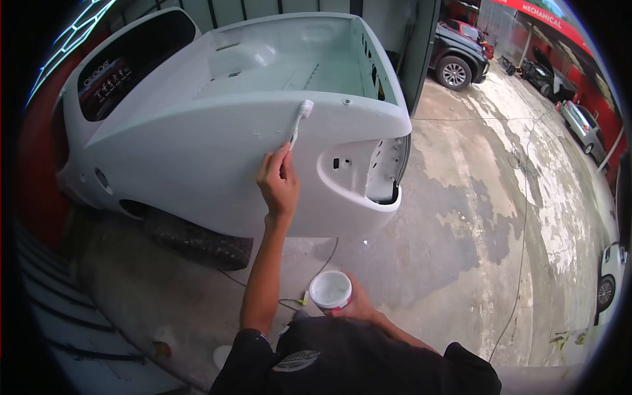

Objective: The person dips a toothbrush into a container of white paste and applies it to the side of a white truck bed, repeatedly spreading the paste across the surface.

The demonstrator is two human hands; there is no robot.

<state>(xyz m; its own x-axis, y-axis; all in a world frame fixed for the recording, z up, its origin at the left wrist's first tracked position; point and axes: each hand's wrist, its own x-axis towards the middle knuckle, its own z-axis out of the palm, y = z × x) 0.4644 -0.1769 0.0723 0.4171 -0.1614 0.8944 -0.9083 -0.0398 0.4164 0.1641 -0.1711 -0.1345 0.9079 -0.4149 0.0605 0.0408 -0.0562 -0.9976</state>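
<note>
My left hand (279, 181) is closed around the handle of a small white brush (302, 117), shaped like a toothbrush. Its head is raised to the upper edge of a white pickup truck's bed side (217, 141), overlapping that edge in this view. Low in front of my body, my right hand (355, 299) grips a round white tub (330, 289) with a red mark on its side. The tub's top is uncovered and whitish material shows inside. Right of the brush, the bed side has an empty tail-light recess (352, 164).
A black tyre (197, 240) sits beneath the bed side. Cables (523, 217) run across the patchy concrete floor (447, 276). A dark metal panel (421, 59) stands behind the truck. Farther off are a dark parked vehicle (459, 56) and other cars.
</note>
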